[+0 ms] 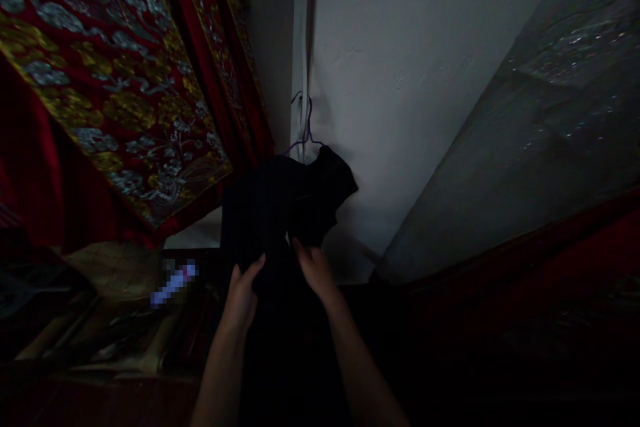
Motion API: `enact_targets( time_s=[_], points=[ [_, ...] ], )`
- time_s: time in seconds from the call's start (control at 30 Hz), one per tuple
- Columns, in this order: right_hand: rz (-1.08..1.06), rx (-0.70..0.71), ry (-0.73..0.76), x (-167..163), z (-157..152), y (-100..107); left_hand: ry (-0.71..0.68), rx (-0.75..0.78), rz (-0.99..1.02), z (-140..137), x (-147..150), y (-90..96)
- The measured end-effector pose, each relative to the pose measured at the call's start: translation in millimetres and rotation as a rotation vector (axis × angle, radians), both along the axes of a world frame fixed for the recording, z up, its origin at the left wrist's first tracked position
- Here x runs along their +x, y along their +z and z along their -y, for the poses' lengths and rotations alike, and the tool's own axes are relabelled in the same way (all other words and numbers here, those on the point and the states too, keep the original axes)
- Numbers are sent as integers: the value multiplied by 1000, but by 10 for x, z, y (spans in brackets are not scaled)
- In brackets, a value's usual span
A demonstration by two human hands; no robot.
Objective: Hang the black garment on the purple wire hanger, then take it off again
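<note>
A black garment [265,207] hangs from a purple wire hanger [309,127], whose hook is at a narrow vertical strip on the wall. My left hand [243,293] is closed on the garment's left side, thumb on top and fingers partly hidden by the cloth. On the other side, my right hand [316,270] grips the garment, its fingertips lost in the dark fabric. The two hands are a short way apart at about the same height. The garment's lower part merges into shadow, so its exact kind cannot be made out.
Red cloth with gold and silver embroidery [125,80] hangs at the left. Clear plastic sheeting [540,127] slopes down at the right over a red cloth [590,247]. Behind stands a pale wall [400,67]. A blurred bluish-white object [173,285] lies lower left.
</note>
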State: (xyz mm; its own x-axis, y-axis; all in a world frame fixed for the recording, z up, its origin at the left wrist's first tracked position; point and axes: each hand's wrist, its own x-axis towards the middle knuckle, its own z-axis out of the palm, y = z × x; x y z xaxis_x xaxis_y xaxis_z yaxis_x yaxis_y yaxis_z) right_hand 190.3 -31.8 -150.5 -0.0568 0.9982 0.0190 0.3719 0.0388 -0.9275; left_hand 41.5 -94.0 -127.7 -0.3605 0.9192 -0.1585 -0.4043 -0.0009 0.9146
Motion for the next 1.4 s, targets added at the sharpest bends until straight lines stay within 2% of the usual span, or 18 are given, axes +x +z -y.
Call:
enact_targets(
  time_s=[0.07, 0.13, 0.2, 0.27, 0.3, 0.33, 0.37, 0.5, 0.57, 0.67, 0.87, 1.13, 1.4],
  points=[
    [-82, -31, -12, -117, 43, -155, 4, -22, -19, 17, -16, -1],
    [-146, -63, -54, -143, 113, -246, 65, 27, -80, 8, -51, -4],
    [-175, -85, -81, -98, 196, -293, 270, 144, -220, -22, -85, -52],
    [-193, -88, -89, -26, 275, -309, 519, 270, -418, -54, -92, -183],
    [-206, -86, -88, 6, 309, -308, 602, 311, -515, -64, -76, -281],
    [-225, -82, -85, 31, 338, -303, 625, 333, -599, -68, -45, -395],
    [-250, -78, -82, 46, 363, -294, 580, 342, -663, -64, 5, -517],
    [-368, -55, -53, 36, 424, -246, 133, 347, -754, 15, 323, -927],
    [-390, -57, -42, 26, 438, -223, 49, 363, -755, 53, 473, -1012],
    [-390, -48, -55, 48, 446, -196, 7, 355, -740, 57, 587, -993],
    [-461, -1, 20, 118, 450, -181, -32, 305, -725, -17, 550, -852],
    [-463, -49, 90, 46, 449, -247, -28, 300, -789, -21, 460, -870],
    [-486, -3, 164, 45, 470, -162, -4, 398, -801, -114, 401, -747]
  ],
)
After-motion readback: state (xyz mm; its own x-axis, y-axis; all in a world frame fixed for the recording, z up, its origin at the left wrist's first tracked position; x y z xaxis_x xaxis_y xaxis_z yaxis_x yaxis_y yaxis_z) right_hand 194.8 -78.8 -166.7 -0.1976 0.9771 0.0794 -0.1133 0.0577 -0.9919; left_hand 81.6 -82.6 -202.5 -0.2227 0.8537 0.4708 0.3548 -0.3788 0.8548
